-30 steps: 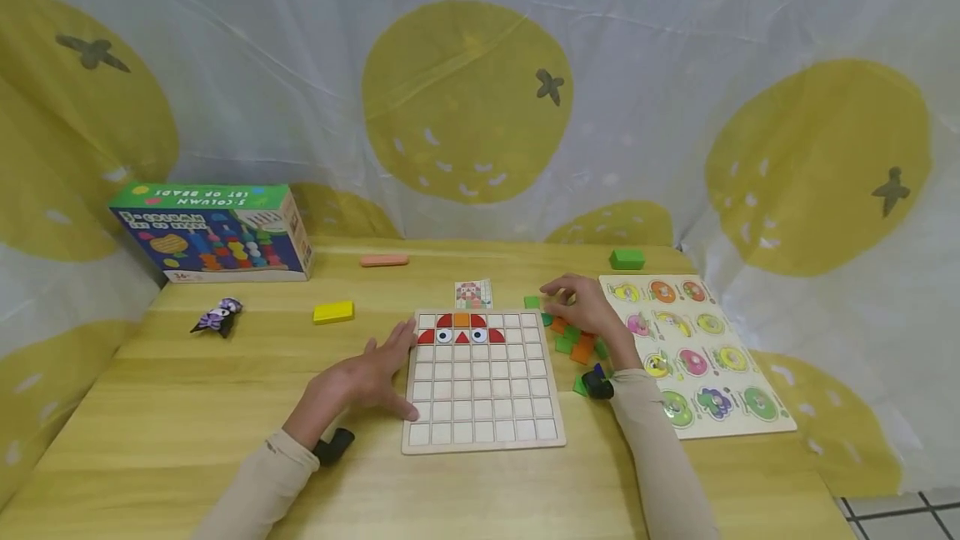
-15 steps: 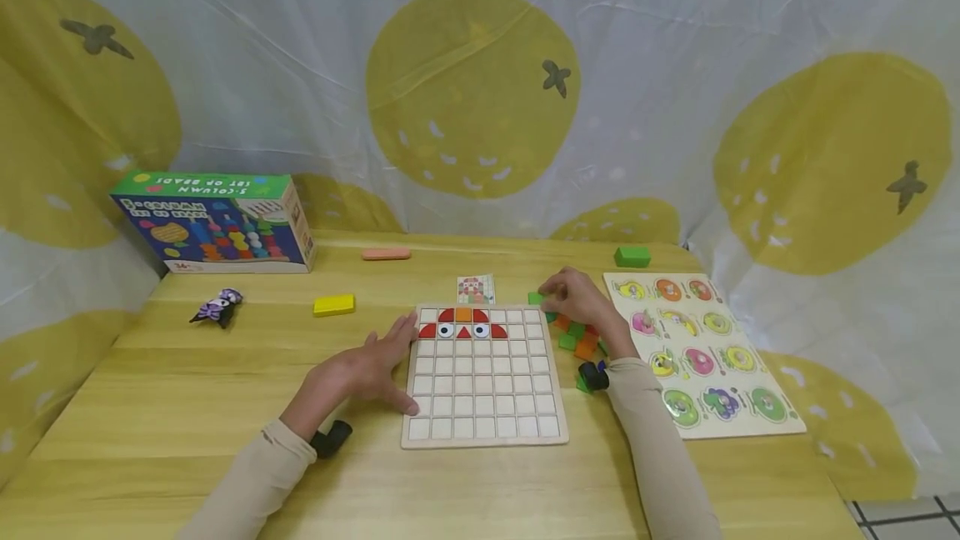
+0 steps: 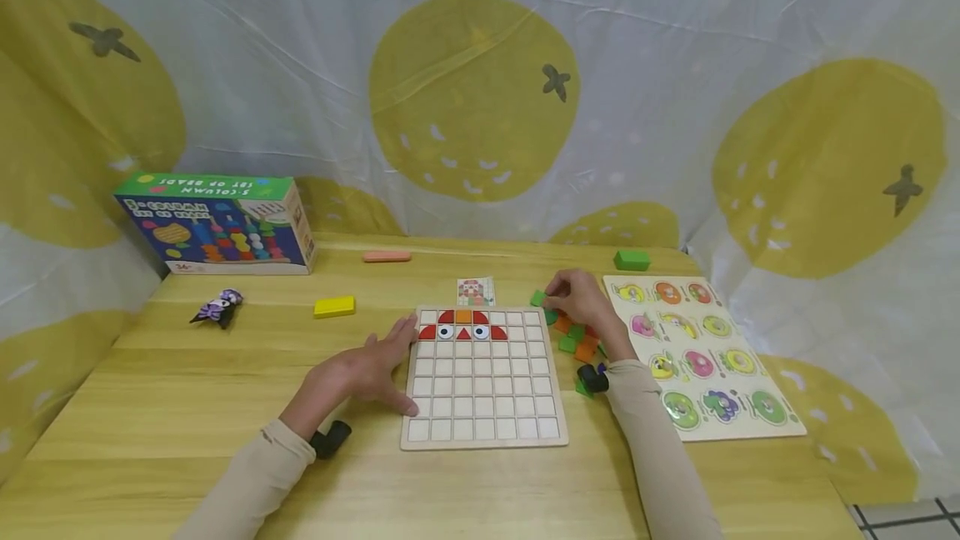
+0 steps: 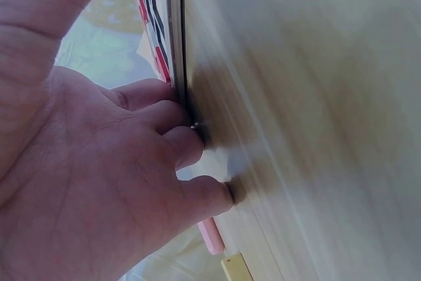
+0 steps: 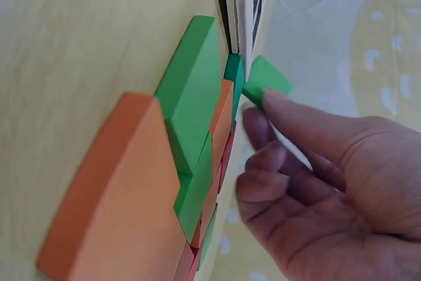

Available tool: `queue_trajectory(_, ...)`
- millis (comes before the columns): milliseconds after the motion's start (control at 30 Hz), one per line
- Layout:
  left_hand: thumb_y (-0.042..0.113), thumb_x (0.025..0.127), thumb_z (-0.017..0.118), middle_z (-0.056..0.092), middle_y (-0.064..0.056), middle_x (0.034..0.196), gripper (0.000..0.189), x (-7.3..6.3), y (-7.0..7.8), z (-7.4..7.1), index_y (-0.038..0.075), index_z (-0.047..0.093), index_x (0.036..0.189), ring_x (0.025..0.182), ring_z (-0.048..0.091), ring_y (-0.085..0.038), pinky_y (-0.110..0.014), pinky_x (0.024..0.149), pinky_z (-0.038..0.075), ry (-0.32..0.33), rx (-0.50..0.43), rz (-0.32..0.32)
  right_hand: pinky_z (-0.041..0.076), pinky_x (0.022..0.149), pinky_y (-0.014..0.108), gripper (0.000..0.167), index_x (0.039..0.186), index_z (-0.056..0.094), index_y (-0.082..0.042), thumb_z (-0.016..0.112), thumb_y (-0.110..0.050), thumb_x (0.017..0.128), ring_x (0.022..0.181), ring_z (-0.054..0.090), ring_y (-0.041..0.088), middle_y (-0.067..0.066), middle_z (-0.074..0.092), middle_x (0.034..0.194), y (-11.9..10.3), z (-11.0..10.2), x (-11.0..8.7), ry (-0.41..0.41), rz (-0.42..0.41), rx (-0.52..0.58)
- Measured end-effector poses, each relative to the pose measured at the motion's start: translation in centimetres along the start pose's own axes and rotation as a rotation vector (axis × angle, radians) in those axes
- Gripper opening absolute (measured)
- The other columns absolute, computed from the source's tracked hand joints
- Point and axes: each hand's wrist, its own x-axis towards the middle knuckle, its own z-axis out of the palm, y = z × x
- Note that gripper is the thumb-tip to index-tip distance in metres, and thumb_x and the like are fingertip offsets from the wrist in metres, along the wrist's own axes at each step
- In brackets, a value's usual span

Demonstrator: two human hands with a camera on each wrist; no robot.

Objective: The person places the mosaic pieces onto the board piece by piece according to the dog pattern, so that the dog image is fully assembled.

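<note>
My left hand (image 3: 363,369) rests at the left edge of a wooden grid board (image 3: 483,386), its thumb at the lower left corner area and its fingers spread along the upper side. Near the top of the board lie red curved tiles (image 3: 498,332), an orange square (image 3: 464,317), a red triangle and two eye tiles. Beyond the board's upper right corner, my right hand (image 3: 583,300) pinches a green square tile (image 5: 268,78) between thumb and index finger. The tile is tilted up. Below that hand lies a pile of orange (image 5: 118,195) and green tiles (image 5: 193,90), partly hidden by it.
A small pattern card (image 3: 476,291) lies behind the board. At right is a fruit puzzle board (image 3: 705,398), with a green block (image 3: 632,260) behind it. Leftward are a yellow block (image 3: 333,307), a pink stick (image 3: 387,257), a purple-and-black figure (image 3: 218,308) and a toy box (image 3: 217,227).
My right hand's fingers have closed in on the green tile, which has tilted from lying flat. The left hand keeps its place on the board.
</note>
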Motion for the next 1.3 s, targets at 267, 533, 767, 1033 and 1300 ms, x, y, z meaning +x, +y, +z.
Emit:
queue_trajectory(267, 0.043, 0.082, 0.095, 0.000, -0.022, 0.180, 0.139, 0.1, 0.0, -0.1, 0.005, -0.003, 0.173, 0.157, 0.006, -0.066, -0.076, 0.125, 0.013, -0.004, 0.015, -0.008, 0.062, 0.072, 0.036, 0.005, 0.097, 0.080, 0.001, 0.080, -0.004, 0.097, 0.079, 0.074, 0.027, 0.013, 0.078, 0.089, -0.5, -0.1, -0.3, 0.086, -0.022, 0.060)
queue_trajectory(533, 0.043, 0.082, 0.095, -0.001, -0.023, 0.180, 0.140, 0.2, -0.1, -0.4, 0.004, -0.005, 0.172, 0.158, 0.004, -0.064, -0.075, 0.126, 0.011, -0.007, 0.019, 0.006, 0.055, 0.069, 0.028, 0.004, 0.097, 0.083, -0.004, 0.081, -0.007, 0.097, 0.077, 0.068, 0.020, 0.005, 0.079, 0.089, -4.9, 2.2, -0.6, -0.039, -0.100, 0.116)
queue_trajectory(767, 0.043, 0.083, 0.094, 0.000, -0.025, 0.179, 0.140, 0.1, 0.2, -0.4, 0.002, -0.005, 0.172, 0.157, 0.004, -0.065, -0.076, 0.125, 0.010, -0.020, 0.024, 0.014, 0.054, 0.069, 0.025, 0.005, 0.096, 0.084, -0.006, 0.082, -0.010, 0.097, 0.076, 0.068, 0.014, 0.001, 0.079, 0.089, -9.8, 6.7, -0.5, -0.233, -0.133, 0.183)
queue_trajectory(1033, 0.042, 0.083, 0.095, -0.001, -0.025, 0.179, 0.139, 0.1, 0.2, -0.5, 0.001, -0.004, 0.172, 0.156, 0.006, -0.067, -0.078, 0.124, 0.013, -0.021, 0.043, 0.016, 0.050, 0.066, 0.022, 0.006, 0.088, 0.083, -0.007, 0.084, -0.005, 0.094, 0.073, 0.060, 0.008, -0.001, 0.077, 0.085, -12.0, 10.4, 0.4, -0.263, -0.154, 0.158)
queue_trajectory(1300, 0.042, 0.083, 0.095, -0.003, -0.025, 0.179, 0.138, 0.2, 0.0, -0.5, 0.000, -0.003, 0.171, 0.157, 0.004, -0.065, -0.077, 0.125, 0.012, -0.023, 0.051, 0.032, 0.050, 0.064, 0.019, 0.008, 0.086, 0.085, -0.006, 0.083, -0.004, 0.094, 0.069, 0.062, 0.006, 0.000, 0.079, 0.081, -13.0, 11.0, 0.6, -0.265, -0.176, 0.109)
